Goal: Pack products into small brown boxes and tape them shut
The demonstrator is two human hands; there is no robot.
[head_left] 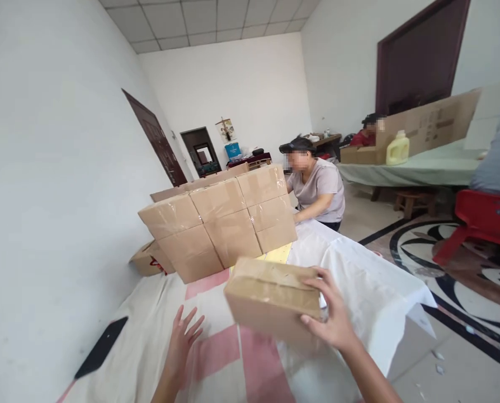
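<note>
My right hand (331, 313) grips the right end of a taped brown cardboard box (270, 296), holding it just above the table. Thumb and fingers wrap its edge. My left hand (183, 338) hovers open to the left of the box, fingers spread, touching nothing. Behind the held box stands a stack of several similar taped boxes (220, 221) in two rows on the table.
The table wears a white and pink cloth (216, 358). A black phone (101, 347) lies at its left. An open carton (147, 258) sits by the wall. A person (317, 187) sits at the table's far end. A red plastic chair (480, 221) stands right.
</note>
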